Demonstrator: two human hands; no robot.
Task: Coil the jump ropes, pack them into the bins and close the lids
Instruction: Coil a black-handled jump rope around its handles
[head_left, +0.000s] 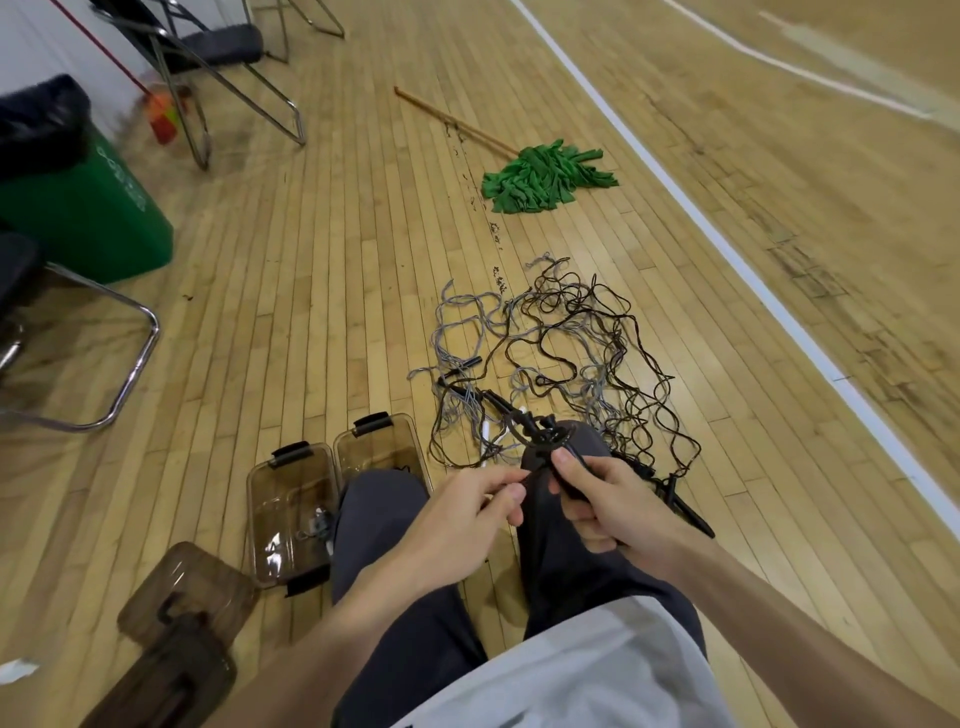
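A tangle of black and grey jump ropes (561, 353) sprawls on the wooden floor ahead of my knees. My right hand (608, 499) grips a bundle of black rope handles (545, 441) over my right knee. My left hand (467, 504) pinches a black cord just left of that bundle. Two open smoky clear bins stand to the left of my legs: the nearer bin (288, 514) has a small rope piece inside, the farther bin (379, 447) is partly hidden by my left knee. Two bin lids (187, 592) lie at the lower left.
A green mop (545, 176) with a wooden handle lies farther out on the floor. A green trash bin (78, 208) and metal chair frames (130, 374) stand at the left. A white court line (727, 249) runs along the right.
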